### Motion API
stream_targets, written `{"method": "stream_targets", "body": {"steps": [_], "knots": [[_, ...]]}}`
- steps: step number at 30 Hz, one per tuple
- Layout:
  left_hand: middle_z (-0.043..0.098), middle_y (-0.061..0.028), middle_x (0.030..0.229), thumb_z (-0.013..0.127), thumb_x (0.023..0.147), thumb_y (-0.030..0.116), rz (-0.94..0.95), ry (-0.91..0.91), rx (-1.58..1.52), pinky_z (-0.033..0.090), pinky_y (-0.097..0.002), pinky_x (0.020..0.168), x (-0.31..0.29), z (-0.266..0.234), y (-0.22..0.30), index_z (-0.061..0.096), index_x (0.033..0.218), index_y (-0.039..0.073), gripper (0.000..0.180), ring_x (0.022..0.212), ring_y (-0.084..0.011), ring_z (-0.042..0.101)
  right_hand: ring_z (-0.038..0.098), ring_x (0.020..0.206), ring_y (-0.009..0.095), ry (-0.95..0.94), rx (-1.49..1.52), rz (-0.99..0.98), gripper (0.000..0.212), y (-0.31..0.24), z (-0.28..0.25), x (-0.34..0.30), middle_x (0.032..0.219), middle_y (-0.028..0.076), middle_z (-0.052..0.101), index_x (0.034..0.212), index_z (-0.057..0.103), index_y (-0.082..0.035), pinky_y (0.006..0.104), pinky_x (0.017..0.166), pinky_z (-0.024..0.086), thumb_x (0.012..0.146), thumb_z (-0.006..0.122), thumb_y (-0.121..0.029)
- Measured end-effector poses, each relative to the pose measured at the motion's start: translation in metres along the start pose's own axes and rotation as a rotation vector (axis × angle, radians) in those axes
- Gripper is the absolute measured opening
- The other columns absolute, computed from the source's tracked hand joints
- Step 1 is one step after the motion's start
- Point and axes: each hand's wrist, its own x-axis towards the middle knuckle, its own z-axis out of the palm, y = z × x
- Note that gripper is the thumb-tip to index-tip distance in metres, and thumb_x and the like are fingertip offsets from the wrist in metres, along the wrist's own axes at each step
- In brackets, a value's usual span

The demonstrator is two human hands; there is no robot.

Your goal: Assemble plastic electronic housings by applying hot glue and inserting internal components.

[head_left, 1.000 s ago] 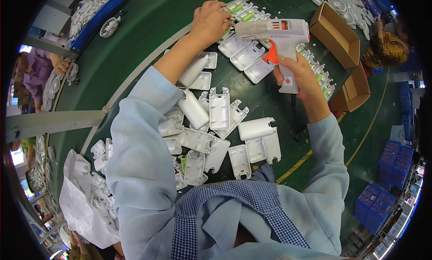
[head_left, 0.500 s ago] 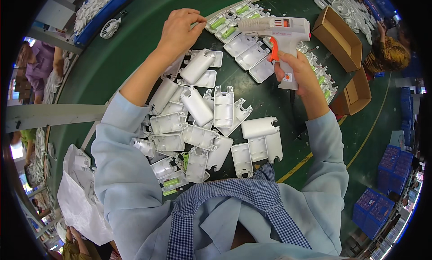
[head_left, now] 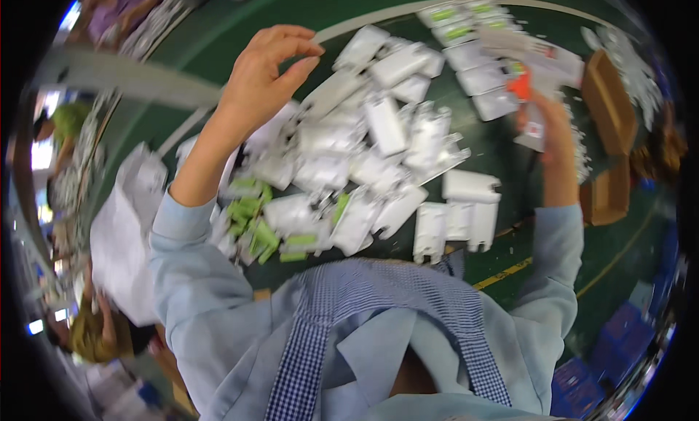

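My right hand grips a white hot glue gun with an orange trigger, blurred by motion. The gun is over rows of open white plastic cases at the far right; some hold light green cylindrical cells. My left hand hovers at the far left with thumb and fingers apart, nothing visible between them. Below and right of it lies a heap of white plastic case halves, some face up, some turned over. Loose green cells lie at the heap's near left.
Two brown cardboard boxes stand at the right. A white plastic sack sits on the left, near a pale metal bar. Other people are along the left side. Blue crates stand at lower right.
The view has shifted, so the table's contents sit farther right and more green cells show. My left hand is farther from the glue gun. The gun remains in my right hand.
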Motion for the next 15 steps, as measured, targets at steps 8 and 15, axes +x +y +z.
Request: {"method": "stream_targets", "body": {"steps": [8,15], "knots": [[0.065,-0.0072,0.079,0.069,0.079,0.002,-0.309,-0.374,-0.257,0.047,-0.0291,0.064,-0.127,-0.044,0.043,0.067,0.086,-0.001,0.008,0.070,-0.0176,0.061,0.047,0.062,0.010,-0.139,0.345,0.052,0.053,-0.002,-0.005,0.003,0.131,0.022,0.055,0.140,0.035,0.002,0.0226,0.055,0.045,0.095,0.052,-0.019],[0.062,-0.0099,0.078,0.072,0.074,0.006,-0.146,-0.205,-0.076,0.049,-0.0374,0.062,-0.148,0.015,0.073,0.067,0.087,0.003,0.014,0.072,-0.0277,0.061,0.048,0.063,0.011,-0.173,0.347,0.022,0.052,-0.005,0.001,0.000,0.131,0.023,0.055,0.140,0.035,0.002,0.0243,0.057,0.045,0.094,0.052,-0.017]]}}
